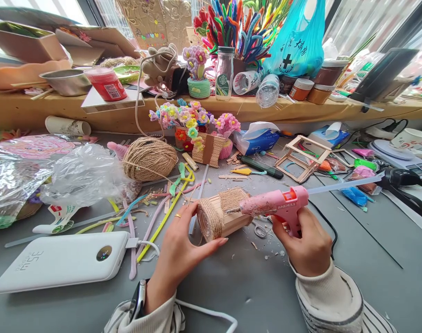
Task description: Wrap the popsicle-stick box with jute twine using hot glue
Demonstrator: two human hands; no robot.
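My left hand (178, 249) grips a small wooden-stick container (222, 213) that lies on its side, partly wrapped in jute twine. My right hand (306, 243) is wrapped round the handle of a pink hot glue gun (278, 203). The gun's nozzle touches the wrapped side of the container, and a clear glue stick juts out of its back toward the right. A ball of jute twine (149, 158) sits behind on the grey table (252, 277), a strand leading toward the container.
A white power bank (61, 261) lies at the near left beside crinkled plastic bags (82, 173). Pipe cleaners, craft sticks, a stick frame (302, 157), tissue packs and pipe-cleaner flower pots (197, 125) crowd the middle. A wooden shelf (211, 108) behind holds jars, bottles and bowls.
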